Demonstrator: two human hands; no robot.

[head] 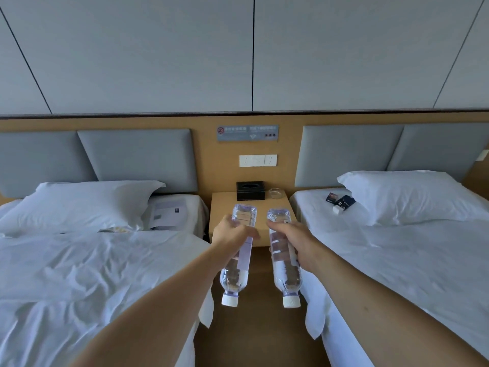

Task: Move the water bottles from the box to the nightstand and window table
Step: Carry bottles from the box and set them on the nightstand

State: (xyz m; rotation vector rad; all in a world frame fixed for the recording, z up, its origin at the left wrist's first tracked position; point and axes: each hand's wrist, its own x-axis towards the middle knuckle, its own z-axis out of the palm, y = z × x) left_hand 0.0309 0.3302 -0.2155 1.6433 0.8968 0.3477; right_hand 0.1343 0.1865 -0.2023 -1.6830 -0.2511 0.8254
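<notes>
Both forearms nearest, reaching out between two beds; left hand (pixel 232 231) curled round the middle of the left bottle (pixel 239 254), right hand (pixel 293 241) curled round the middle of the right bottle (pixel 283 256); both held in the air, tilted, bases toward the nightstand (pixel 225 207) and white caps toward the camera. To finish well: swing each base down and cap up before contact; set down on the bare front wood, short of the black tissue box (pixel 250 190) and the glass ashtray (pixel 276 193) at the back; keep the two apart, let go only once flat and steady. Clear ribbed plastic, full of water, pale label round the waist, likely to dent slightly under a firm squeeze; source box out of sight.
</notes>
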